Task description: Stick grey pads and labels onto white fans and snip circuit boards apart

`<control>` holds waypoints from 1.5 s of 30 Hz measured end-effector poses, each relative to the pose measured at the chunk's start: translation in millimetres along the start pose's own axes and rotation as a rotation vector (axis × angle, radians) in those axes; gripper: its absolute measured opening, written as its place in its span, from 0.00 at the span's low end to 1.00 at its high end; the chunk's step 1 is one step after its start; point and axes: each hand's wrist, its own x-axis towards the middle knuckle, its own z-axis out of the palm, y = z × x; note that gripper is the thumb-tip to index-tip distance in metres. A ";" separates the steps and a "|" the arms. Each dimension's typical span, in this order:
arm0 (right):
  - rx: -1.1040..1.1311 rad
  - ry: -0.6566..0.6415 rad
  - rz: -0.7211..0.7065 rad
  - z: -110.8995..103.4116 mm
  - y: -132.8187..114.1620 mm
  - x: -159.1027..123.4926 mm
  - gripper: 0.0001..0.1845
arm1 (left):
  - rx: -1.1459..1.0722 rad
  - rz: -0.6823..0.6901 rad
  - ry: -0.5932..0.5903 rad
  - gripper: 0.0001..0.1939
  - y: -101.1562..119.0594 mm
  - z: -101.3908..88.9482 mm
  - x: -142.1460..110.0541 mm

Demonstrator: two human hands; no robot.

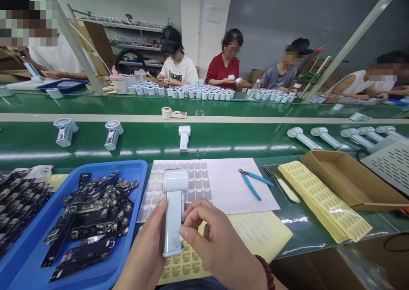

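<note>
A pale blue handheld device [174, 213], with a thick rounded head and a flat straight handle, is upright in front of me. My left hand [148, 243] grips its handle from the left side. My right hand [209, 234] is at the handle's right edge, fingers curled and thumb tip against the lower part. Something small and whitish shows at that thumb tip, too small to name. Beneath the hands lie a yellow sticker sheet [183, 266] and a white sheet with grey labels [201, 177].
On the left, a blue tray [143, 175] holds black circuit boards. Blue-handled cutters [251, 185], tweezers [266, 170], stacked yellow label sheets [322, 200] and a cardboard box [345, 188] lie to the right. Similar devices [184, 139] stand on the green conveyor [223, 139]. Several co-workers sit opposite.
</note>
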 end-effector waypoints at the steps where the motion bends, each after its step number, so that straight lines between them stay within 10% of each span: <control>1: -0.020 -0.004 -0.001 0.7 -0.7 2.9 0.05 | -0.011 0.006 0.010 0.20 1.8 1.6 0.8; 18: -0.231 0.278 -0.300 -3.8 6.2 39.8 0.08 | 0.000 0.026 -0.027 0.12 41.5 29.8 14.6; 29: -0.910 0.139 0.141 -63.5 54.0 130.9 0.30 | 0.373 0.266 0.180 0.14 153.0 61.0 169.4; 38: -0.937 0.109 0.117 -63.0 66.5 140.9 0.21 | 0.796 0.560 0.491 0.21 198.8 16.7 207.9; 45: -0.926 0.158 0.136 -61.4 66.4 137.5 0.24 | 0.888 0.522 0.606 0.20 229.5 -11.3 201.5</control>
